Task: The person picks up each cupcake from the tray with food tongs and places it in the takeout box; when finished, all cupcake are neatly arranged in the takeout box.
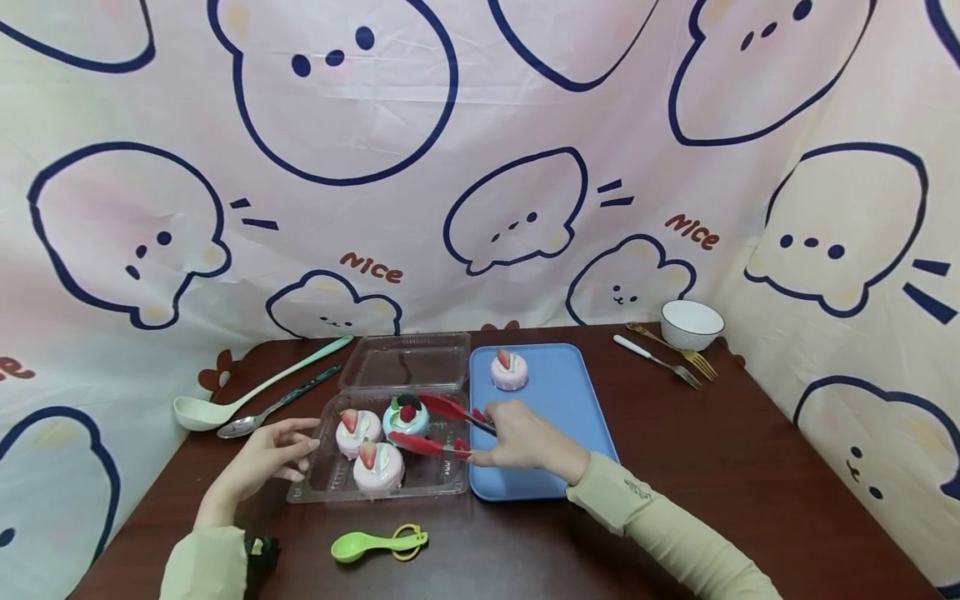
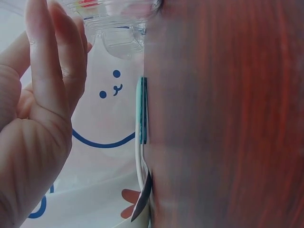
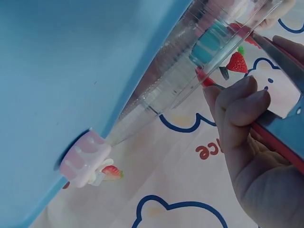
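Observation:
My right hand grips a pair of tongs with red tips and metal arms. The tips lie on either side of a blue toy cake topped with a red berry, inside a clear plastic box. Two pink cakes, a rear one and a front one, each with a strawberry piece, sit beside it. At the box's left wall is my left hand, its fingers loosely bent and fingertips right at the rim. In the left wrist view that hand holds nothing.
A blue tray beside the box bears another pink cake. On the left lie a pale green ladle and a spoon; in front, green measuring spoons. Two forks and a white bowl are at the back right.

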The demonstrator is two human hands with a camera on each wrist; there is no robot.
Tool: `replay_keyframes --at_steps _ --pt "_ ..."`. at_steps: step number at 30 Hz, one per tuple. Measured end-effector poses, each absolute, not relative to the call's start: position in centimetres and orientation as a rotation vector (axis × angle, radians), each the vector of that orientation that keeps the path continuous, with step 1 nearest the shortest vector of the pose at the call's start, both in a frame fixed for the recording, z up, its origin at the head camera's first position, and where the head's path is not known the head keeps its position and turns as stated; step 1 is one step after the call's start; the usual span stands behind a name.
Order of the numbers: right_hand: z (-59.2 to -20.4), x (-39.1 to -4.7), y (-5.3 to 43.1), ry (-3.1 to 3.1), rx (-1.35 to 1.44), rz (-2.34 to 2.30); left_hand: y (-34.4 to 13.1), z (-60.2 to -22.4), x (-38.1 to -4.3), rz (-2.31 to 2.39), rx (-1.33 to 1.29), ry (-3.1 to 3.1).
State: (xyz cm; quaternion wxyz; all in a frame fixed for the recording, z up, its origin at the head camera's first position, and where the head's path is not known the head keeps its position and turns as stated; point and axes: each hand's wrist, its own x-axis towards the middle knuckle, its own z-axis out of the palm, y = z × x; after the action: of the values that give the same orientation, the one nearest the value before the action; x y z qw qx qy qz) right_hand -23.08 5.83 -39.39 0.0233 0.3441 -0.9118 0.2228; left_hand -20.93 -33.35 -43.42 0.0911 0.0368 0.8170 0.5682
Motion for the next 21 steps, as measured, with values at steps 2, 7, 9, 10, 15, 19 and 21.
replay_keyframes --at_steps 2,7,9,10,15,19,21 --pt "-39.3 -23.3 5.6 -2.828 1.082 0.689 -33.4 -43.4 -20.9 1.684 0.126 2.429" --pt "-38.8 -23.9 5.2 -2.841 1.109 0.725 -33.3 -43.3 -20.9 1.687 0.12 2.425" --pt "-38.7 -24.0 5.1 -2.854 1.11 0.735 -33.2 -43.3 -20.9 1.694 0.093 2.422" --pt "-38.6 -24.1 5.1 -2.86 1.109 0.735 -33.2 -43.2 -20.9 1.689 0.105 2.423" --pt "-38.5 -24.1 4.8 -2.887 1.085 0.74 -33.1 -43.0 -20.8 1.685 0.123 2.421" --pt "-38.4 -24.0 4.5 -2.901 1.07 0.737 -33.1 -43.0 -20.8 1.686 0.117 2.419" --pt "-38.3 -23.8 4.4 -2.913 1.056 0.754 -33.1 -43.0 -20.8 1.684 0.117 2.419"
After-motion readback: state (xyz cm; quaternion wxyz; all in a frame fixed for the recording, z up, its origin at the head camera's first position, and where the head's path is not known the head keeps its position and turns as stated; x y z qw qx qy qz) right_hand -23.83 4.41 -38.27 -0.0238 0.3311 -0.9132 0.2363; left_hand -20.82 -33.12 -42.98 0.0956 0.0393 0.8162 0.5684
